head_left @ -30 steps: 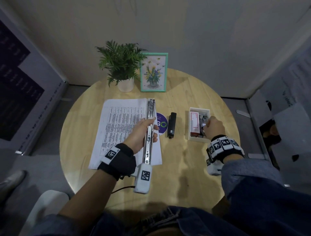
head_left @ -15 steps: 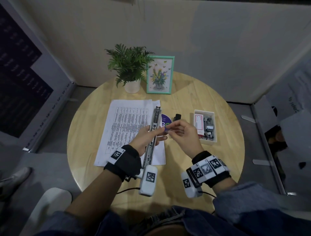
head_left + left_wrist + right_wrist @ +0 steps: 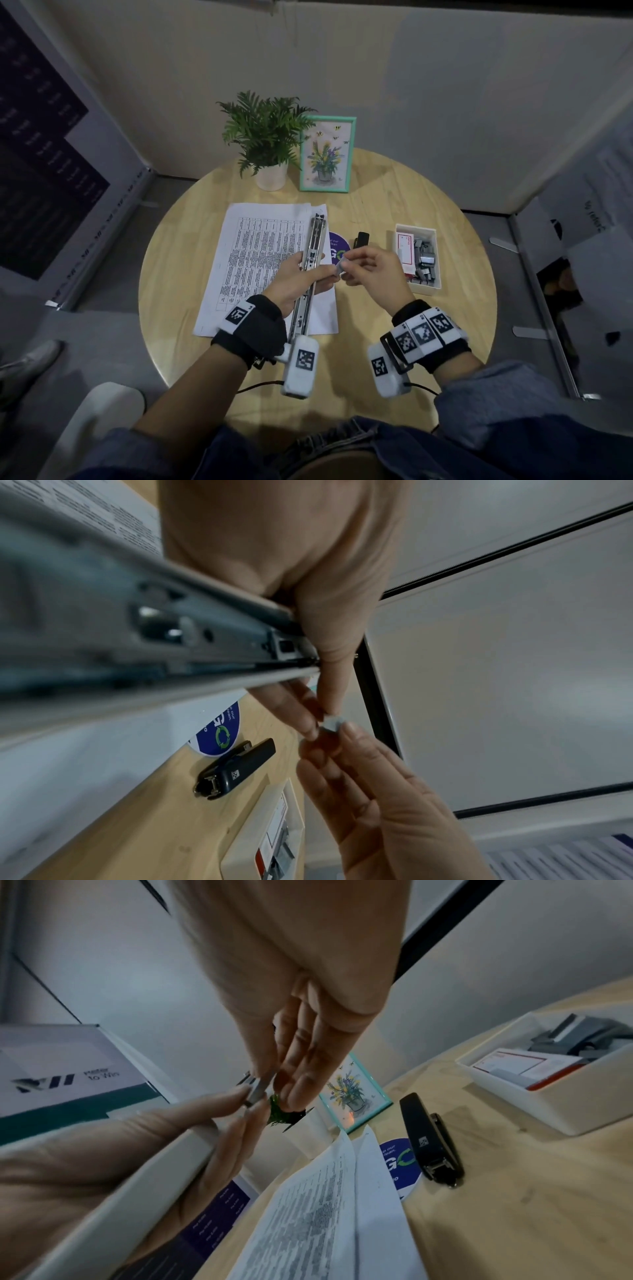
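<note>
While the left hand (image 3: 298,279) clasps the stiff stapler (image 3: 314,236), it and the right hand (image 3: 375,270) pinch light, likely brittle staples (image 3: 330,723) by their sides.

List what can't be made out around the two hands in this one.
1. Staple strip: in all views, fingertips of the left hand and right hand cover most of it, so its length is unclear.
2. Long stapler: head view, near end hidden behind the left wrist camera; left wrist view, blurred.
3. Printed sheets: text too small in head view, blurred in right wrist view.
4. Staple box: cut by the bottom edge in left wrist view.
</note>
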Demonstrator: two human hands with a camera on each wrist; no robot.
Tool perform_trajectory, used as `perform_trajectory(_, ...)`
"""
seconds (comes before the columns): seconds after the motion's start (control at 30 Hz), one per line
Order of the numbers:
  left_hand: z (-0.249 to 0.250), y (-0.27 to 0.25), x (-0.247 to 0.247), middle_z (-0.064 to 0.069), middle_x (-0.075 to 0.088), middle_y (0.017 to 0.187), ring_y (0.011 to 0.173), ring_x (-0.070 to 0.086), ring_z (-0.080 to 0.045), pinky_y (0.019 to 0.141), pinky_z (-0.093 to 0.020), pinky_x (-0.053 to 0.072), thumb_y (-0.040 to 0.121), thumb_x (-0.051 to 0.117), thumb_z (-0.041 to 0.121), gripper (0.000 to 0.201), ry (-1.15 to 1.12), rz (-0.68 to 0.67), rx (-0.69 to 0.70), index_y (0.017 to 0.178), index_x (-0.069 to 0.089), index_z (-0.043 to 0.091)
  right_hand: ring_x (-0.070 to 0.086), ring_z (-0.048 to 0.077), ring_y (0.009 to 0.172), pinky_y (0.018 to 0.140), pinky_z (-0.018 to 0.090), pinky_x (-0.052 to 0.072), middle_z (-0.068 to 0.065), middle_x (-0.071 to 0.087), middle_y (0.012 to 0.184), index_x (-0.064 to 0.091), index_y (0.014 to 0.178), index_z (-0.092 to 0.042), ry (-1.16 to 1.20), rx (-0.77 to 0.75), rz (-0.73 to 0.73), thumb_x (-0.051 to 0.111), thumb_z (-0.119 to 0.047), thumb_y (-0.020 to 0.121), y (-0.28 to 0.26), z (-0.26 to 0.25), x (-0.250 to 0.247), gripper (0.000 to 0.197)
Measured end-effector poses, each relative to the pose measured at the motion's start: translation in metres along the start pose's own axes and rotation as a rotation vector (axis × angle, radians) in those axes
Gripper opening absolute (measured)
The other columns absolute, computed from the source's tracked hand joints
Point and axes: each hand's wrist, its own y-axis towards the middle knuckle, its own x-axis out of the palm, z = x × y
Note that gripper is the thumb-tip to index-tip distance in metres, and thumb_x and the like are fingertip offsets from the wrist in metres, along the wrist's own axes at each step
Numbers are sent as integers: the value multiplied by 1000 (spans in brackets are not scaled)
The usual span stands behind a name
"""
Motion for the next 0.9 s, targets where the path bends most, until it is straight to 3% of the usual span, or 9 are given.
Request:
perform_trajectory(0.13, 4, -6, 2, -4, 67, 88, 65, 70, -12, 51, -18, 47, 92, 55, 31, 11, 143, -45, 33, 93, 51, 21, 60, 2, 50, 52, 18, 55, 3, 65, 70, 66, 87, -8, 76, -55, 91, 63, 1, 85, 3, -16, -6, 10)
perform_trajectory(0.23, 2, -9, 4, -3, 64, 85, 58, 66, -10, 53, -21, 43, 96, 44, 39, 19, 195, -77, 25, 97, 50, 21, 60, -4, 60, 58, 17, 54, -6, 66, 75, 68, 89, -12, 8, -160, 149, 65, -4, 85, 9, -32, -11, 10)
perform_trajectory(0.4, 0, -8, 9, -6, 63, 83, 55, 61, -14, 50, -22, 43, 97, 45, 33, 18, 212, -106, -36, 102, 49, 16, 59, -7, 71, 73, 12, 49, -13, 66, 78, 66, 83, -19, -109, -249, 140, 66, -6, 83, 15, -34, -5, 14)
perform_trajectory(0.57, 1, -9, 10, -9, 62, 84, 54, 56, -16, 52, -26, 42, 96, 45, 28, 11, 205, -148, -42, 98, 50, 20, 62, 6, 82, 85, 24, 50, -11, 66, 82, 66, 85, -16, -124, -225, 126, 65, -6, 84, 13, -24, 1, 10)
perform_trajectory(0.77, -3, -8, 11, -11, 61, 83, 52, 53, -16, 51, -26, 42, 96, 44, 28, 10, 200, -142, -39, 95, 48, 19, 59, -1, 76, 77, 20, 50, -13, 63, 79, 67, 86, -14, -147, -246, 133, 65, -7, 84, 9, -22, 4, 8)
perform_trajectory(0.9, -3, -8, 12, -11, 62, 84, 51, 53, -16, 51, -26, 43, 96, 44, 29, 11, 203, -158, -21, 98, 49, 20, 57, 0, 78, 76, 15, 51, -14, 51, 86, 69, 88, -6, -197, -307, 208, 67, -4, 82, 11, -17, 8, 7)
